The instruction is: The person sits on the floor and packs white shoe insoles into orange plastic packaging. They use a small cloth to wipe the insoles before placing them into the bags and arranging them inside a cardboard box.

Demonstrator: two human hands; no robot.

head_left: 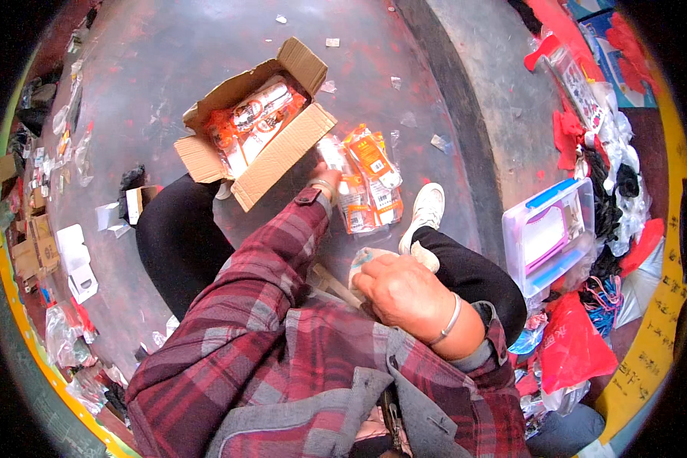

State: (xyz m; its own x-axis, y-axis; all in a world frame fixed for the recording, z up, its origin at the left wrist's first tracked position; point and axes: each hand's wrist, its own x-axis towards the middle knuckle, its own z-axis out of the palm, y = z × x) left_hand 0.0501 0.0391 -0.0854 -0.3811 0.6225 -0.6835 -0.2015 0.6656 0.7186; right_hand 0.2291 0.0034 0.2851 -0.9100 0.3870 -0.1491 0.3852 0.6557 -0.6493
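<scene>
My left hand (326, 175) reaches forward beside an open cardboard box (286, 156), at the near left edge of a small pile of clear plastic packets (370, 179) with orange and white print. Its fingers are mostly hidden, so their grip does not show. More orange-and-white packets (256, 114) lie inside the box, whose flaps stand open. My right hand (408, 294) is close to my body, its fingers curled in around something pale and greyish that I cannot make out.
A clear plastic case (549, 233) with blue clips stands at the right, by red bags (572, 343) and plastic wrapping. Paper scraps lie on the grey floor. A white carton piece (76, 262) and small boxes (42, 240) are at the left. My white shoe (427, 208) is near the packets.
</scene>
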